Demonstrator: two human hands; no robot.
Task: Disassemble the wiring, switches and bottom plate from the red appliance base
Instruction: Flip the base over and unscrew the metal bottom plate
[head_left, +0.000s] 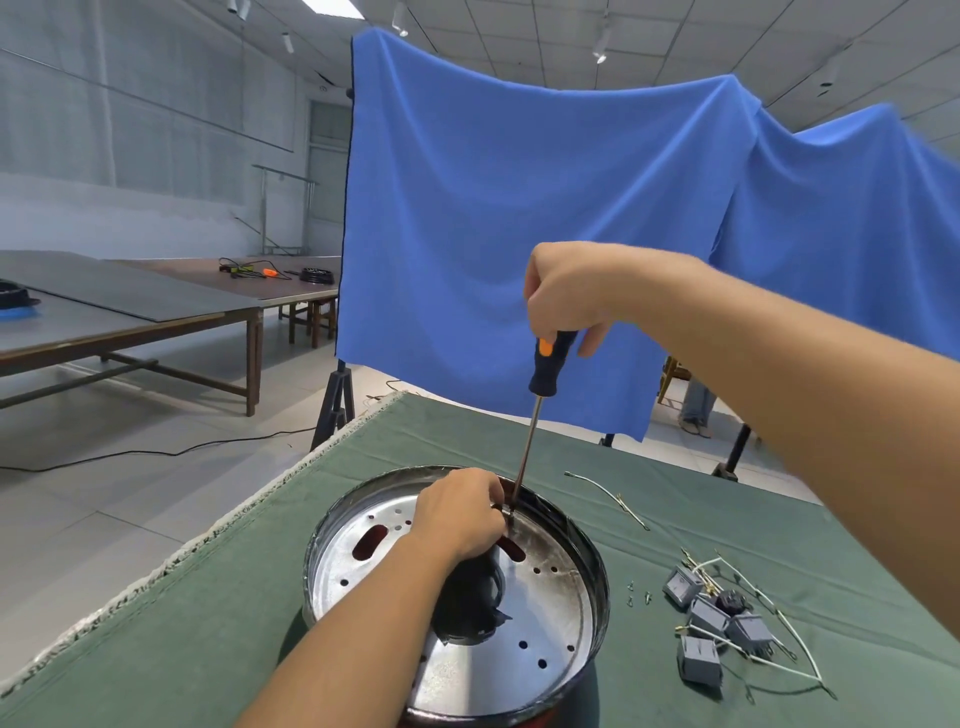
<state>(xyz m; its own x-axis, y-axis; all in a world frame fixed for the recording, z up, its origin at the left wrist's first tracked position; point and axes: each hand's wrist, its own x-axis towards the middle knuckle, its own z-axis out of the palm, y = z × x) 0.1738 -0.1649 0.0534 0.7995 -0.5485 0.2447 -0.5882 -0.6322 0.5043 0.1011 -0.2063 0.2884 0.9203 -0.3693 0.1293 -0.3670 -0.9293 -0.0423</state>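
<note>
The red appliance base (587, 545) sits near the worktop's (249, 613) front edge; the left hand (460, 514) pinches something at its bottom plate (550, 613), the right hand (566, 296) grips the upright screwdriver (550, 366), and grey switches (711, 618) with loose wiring (795, 629) lie toward the right edge

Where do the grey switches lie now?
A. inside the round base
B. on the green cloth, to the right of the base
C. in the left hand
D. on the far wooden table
B: the grey switches lie with loose white wires on the green cloth, right of the base.
</note>
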